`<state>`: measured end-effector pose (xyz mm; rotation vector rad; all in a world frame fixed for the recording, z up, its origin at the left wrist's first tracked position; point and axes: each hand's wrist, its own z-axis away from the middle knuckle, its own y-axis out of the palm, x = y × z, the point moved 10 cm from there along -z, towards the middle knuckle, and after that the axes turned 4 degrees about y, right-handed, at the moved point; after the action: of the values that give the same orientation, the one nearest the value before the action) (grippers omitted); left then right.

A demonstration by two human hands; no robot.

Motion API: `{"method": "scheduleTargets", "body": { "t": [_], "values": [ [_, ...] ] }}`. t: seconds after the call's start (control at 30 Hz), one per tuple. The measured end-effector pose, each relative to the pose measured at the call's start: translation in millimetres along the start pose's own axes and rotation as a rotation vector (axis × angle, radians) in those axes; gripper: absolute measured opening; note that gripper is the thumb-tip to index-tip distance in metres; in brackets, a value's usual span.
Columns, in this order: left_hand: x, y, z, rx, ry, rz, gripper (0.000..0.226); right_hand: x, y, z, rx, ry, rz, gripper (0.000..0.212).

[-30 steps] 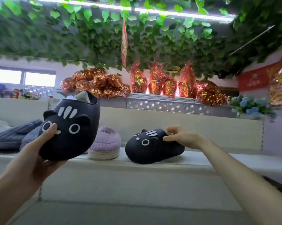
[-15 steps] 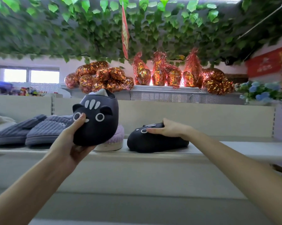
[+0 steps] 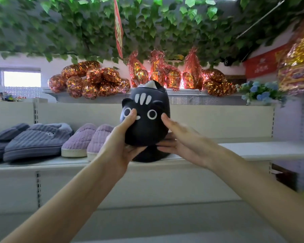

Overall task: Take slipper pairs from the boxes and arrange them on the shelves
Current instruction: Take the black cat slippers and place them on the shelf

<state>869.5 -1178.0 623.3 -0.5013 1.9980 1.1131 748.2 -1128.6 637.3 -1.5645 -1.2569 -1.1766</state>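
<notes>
While the left hand, thumb and fingers clamped on it, holds the slipper near upright at centre frame, its mate lies just below on the shelf, nearer the right hand, whose straight fingers touch the slipper's right side.

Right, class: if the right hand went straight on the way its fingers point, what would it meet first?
The raised black cat slipper that the left hand grips. The right hand has straight fingers pointing left at the slipper's side and looks nearly in contact with it, though depth is unclear.
</notes>
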Motion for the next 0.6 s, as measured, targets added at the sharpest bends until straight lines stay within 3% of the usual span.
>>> {"method": "scheduleTargets", "body": {
  "t": [0.1,0.2,0.27,0.3,0.37,0.43,0.47,0.53,0.6],
  "values": [
    [17.7,26.2,2.0,0.091,0.008,-0.061,0.047,11.8,-7.2,13.9,-0.121,-0.086,-0.25,0.054],
    [26.0,42.0,2.0,0.194,-0.018,-0.156,0.044,12.0,-29.9,28.0,-0.3,-0.126,-0.305,0.052],
    [22.0,34.1,-3.8,0.155,0.0,-0.311,0.043,10.2,-46.6,33.9,-0.371,-0.109,-0.368,0.042],
    [12.4,24.5,-8.7,0.098,0.06,-0.375,0.046,10.5,-56.3,36.2,-0.401,-0.091,-0.418,0.036],
    [-25.2,7.2,-16.9,0.013,0.355,-0.585,0.051,11.5,-75.0,38.8,-0.44,-0.034,-0.48,0.025],
    [-51.3,9.6,-18.6,0.093,0.648,-0.94,0.058,6.9,-93.4,39.4,-0.449,0.044,-0.425,0.016],
    [-52.5,11.9,-22.0,0.161,0.692,-1.081,0.06,2.1,-103.1,39.5,-0.464,0.085,-0.385,0.015],
    [-39.4,11.3,-37.9,0.316,0.62,-1.252,0.065,-12.3,-122.6,37.9,-0.51,0.153,-0.306,0.024],
    [-16.8,10.0,-52.9,0.465,0.483,-1.409,0.086,-28.9,-130.2,32.3,-0.538,0.19,-0.281,0.031]
  ]
}}
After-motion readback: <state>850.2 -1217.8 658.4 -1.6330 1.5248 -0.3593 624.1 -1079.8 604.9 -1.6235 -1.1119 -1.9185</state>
